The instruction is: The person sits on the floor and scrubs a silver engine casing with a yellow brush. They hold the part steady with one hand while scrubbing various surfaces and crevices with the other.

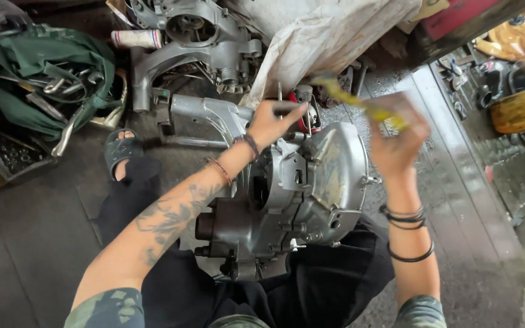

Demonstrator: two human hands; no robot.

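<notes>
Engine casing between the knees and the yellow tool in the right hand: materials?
Engine casing: looks like cast aluminium, dull grey, matte, grimy, with cast ribs and bosses. Yellow tool in the right hand: motion-blurred; yellow handle possibly plastic, can't confirm.

The engine casing [299,194] sits between the knees on the floor [31,243] — tool bag [37,79] far left, another casing [202,42] behind it.
</notes>
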